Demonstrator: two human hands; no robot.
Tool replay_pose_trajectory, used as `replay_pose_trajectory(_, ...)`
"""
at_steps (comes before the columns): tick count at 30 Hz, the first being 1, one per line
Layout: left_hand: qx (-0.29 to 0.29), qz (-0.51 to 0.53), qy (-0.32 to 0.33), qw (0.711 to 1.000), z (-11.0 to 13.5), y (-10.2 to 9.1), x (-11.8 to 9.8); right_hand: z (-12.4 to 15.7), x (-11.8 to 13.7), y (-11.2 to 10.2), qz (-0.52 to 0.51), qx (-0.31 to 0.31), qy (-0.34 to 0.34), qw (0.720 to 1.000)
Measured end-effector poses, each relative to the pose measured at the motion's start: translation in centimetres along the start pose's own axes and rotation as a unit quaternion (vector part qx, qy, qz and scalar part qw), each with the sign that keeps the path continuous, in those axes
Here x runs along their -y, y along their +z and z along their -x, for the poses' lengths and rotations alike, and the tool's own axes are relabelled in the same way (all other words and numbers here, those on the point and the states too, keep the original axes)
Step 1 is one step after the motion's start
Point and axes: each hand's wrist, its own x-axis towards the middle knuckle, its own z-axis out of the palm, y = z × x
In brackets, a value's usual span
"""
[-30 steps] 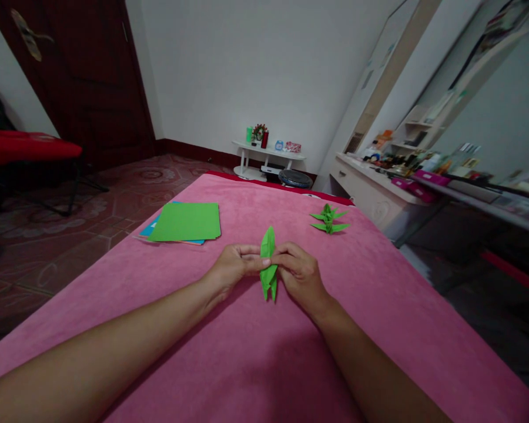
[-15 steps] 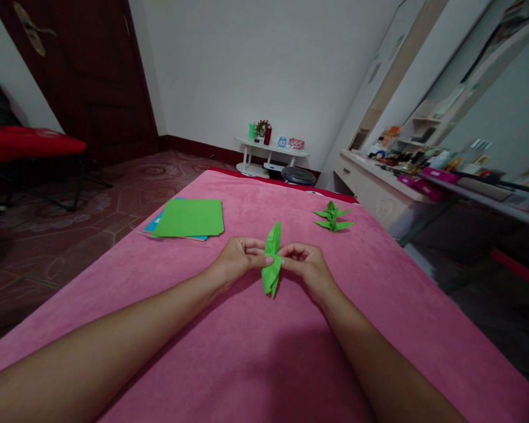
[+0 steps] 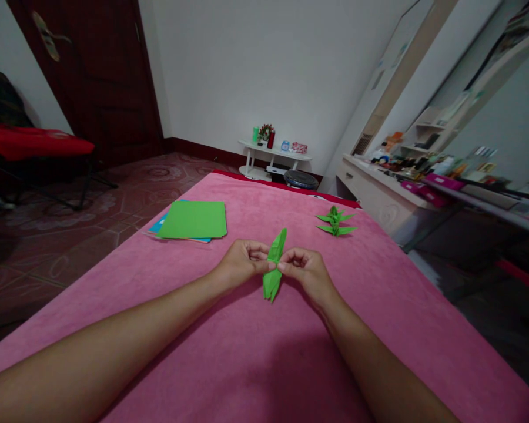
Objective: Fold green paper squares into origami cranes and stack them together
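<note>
One white wall, far ahead of the fingers. One reddish tiled floor, ahead and left of the fingers. One pink cloth, spread beneath the fingers and reaching well past on both sides; red border at the far end. One dark red door, far ahead and left of the fingers, with metal handle. One pale dressing table, ahead and right of the fingers, crowded with small articles, mostly blurred. One chair, red seat, well left of the fingers. One low white stand, far ahead of the fingers.

One stack of paper sheets, green uppermost, blue showing beneath, on the cloth, ahead and left of the fingers. Two bare hands. Left hand: fingers drawn narrow, thumb on top, gripping the folded green paper. Right hand: thumb and forefinger pinched at the same paper's right edge.

Folded paper: long, slim, between both sets of fingers, single tip pointing ahead, several points toward the near side. Contact with cloth: cannot tell. Spiky green paper shapes, on the cloth, ahead and right of the fingers; exact count, cannot tell. One red cylinder and one green cup, on the stand, far ahead of the fingers.
</note>
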Motion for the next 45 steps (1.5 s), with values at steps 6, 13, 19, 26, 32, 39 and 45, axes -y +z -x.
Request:
replay_pose_trajectory(6,-0.024,0.011,0.007,1.000,-0.2,-0.2,-0.1,0.3,0.0,0.5,-0.049,0.028,0.089,0.994)
replay_pose_trajectory(13,-0.024,0.068,-0.052,0.996,0.0,-0.1,-0.2,0.2,-0.3,0.7,-0.014,-0.019,0.015,1.000)
replay_pose_trajectory(19,-0.014,0.091,-0.097,0.991,0.3,-0.1,0.2,0.5,-0.6,1.3,-0.013,-0.066,-0.019,0.998)
replay_pose_trajectory(26,-0.040,0.085,-0.072,0.993,0.2,-0.1,0.2,0.7,-0.4,1.5,-0.040,0.034,0.053,0.997)
replay_pose_trajectory(32,-0.003,0.144,-0.095,0.985,0.4,0.4,0.4,0.9,-0.4,1.4,0.050,-0.031,-0.004,0.998)
replay_pose_trajectory(39,0.099,0.242,-0.060,0.963,0.9,0.9,-0.5,0.9,0.0,1.6,-0.065,-0.009,-0.044,0.997)
replay_pose_trajectory(45,0.100,0.297,-0.125,0.941,1.2,1.2,-0.5,1.0,1.1,1.9,-0.148,0.039,-0.001,0.988)
